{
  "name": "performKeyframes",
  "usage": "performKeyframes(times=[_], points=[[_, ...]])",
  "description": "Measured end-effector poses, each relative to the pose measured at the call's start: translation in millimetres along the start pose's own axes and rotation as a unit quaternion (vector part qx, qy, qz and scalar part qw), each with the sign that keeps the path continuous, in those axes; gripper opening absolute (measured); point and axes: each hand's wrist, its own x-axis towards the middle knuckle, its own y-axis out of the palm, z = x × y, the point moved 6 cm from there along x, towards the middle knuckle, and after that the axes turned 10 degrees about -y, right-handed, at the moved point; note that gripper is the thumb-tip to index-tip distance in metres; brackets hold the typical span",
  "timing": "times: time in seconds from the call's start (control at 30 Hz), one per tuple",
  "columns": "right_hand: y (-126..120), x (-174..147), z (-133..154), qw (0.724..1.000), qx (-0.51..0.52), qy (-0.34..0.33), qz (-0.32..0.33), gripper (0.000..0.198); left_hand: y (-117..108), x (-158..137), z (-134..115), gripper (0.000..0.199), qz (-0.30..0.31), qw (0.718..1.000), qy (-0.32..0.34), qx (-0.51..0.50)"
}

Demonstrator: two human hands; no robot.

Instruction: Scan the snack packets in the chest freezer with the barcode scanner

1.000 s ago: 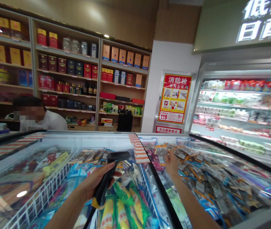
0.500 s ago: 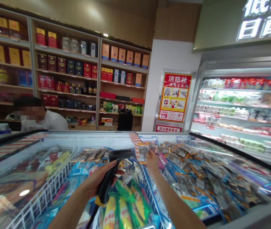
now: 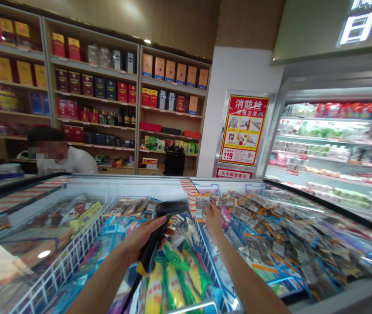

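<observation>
My left hand (image 3: 140, 240) is wrapped round the handle of a black and yellow barcode scanner (image 3: 172, 207), its cable running down toward me. The scanner's head points right, toward my right hand (image 3: 214, 221). Pinched in that hand is a small grey packet with orange edges (image 3: 201, 206), its printed side facing me. Both hands are over an open chest freezer (image 3: 159, 182). Below the scanner lie yellow and green corn-shaped packages (image 3: 174, 283). Many similar grey and orange packets (image 3: 271, 222) are heaped to the right.
White wire dividers (image 3: 55, 270) split the freezer. Sliding glass (image 3: 18, 244) covers its left part. Beyond it, a person in a white shirt (image 3: 79, 160) sits before shelves of boxes (image 3: 97, 89). A lit refrigerated display (image 3: 336, 152) stands at the right.
The view has shifted slightly, so the scene lies a little further right in the picture. Both hands keep their hold on the scanner and the packet, nearly unmoved relative to the freezer.
</observation>
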Motion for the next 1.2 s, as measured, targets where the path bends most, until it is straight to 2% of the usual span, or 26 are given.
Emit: performKeyframes(times=[0.1, 0.27, 0.37, 0.43, 0.53, 0.63, 0.83, 0.97, 1.03, 1.1, 1.2], points=[[-4, -1, 0, 1.000, 0.021, 0.021, -0.002, 0.038, -3, 1, -2, 0.024, -0.015, 1.000, 0.004, -0.002], [-7, -5, 7, 0.995, -0.075, 0.055, 0.025, 0.037, -18, -7, -8, 0.022, -0.057, 0.998, 0.005, -0.011], [0, -9, 21, 0.992, -0.110, 0.049, 0.038, 0.040, -32, -20, -12, 0.023, -0.083, 0.996, 0.014, -0.007], [11, -12, 33, 0.989, -0.129, 0.045, 0.062, 0.041, -45, -29, -11, 0.023, -0.107, 0.994, 0.011, -0.005], [36, -18, 52, 0.977, -0.154, 0.053, 0.140, 0.036, -63, -42, -8, 0.023, -0.139, 0.990, 0.002, -0.009], [59, -25, 72, 0.962, -0.180, 0.048, 0.200, 0.037, -77, -51, -5, 0.023, -0.142, 0.990, 0.009, -0.020], [93, -38, 101, 0.943, -0.215, 0.013, 0.254, 0.050, -89, -64, -5, 0.024, -0.153, 0.988, 0.012, -0.022], [109, -43, 109, 0.931, -0.241, -0.008, 0.275, 0.055, -90, -66, -6, 0.024, -0.172, 0.985, 0.009, -0.022], [108, -42, 108, 0.931, -0.238, -0.003, 0.275, 0.057, -88, -63, -6, 0.024, -0.169, 0.985, 0.009, -0.017], [97, -37, 103, 0.937, -0.230, -0.003, 0.264, 0.058, -83, -59, -5, 0.023, -0.153, 0.988, 0.007, -0.014], [60, -27, 87, 0.941, -0.245, 0.002, 0.235, 0.055, -68, -54, -4, 0.021, -0.134, 0.991, 0.003, -0.013]])
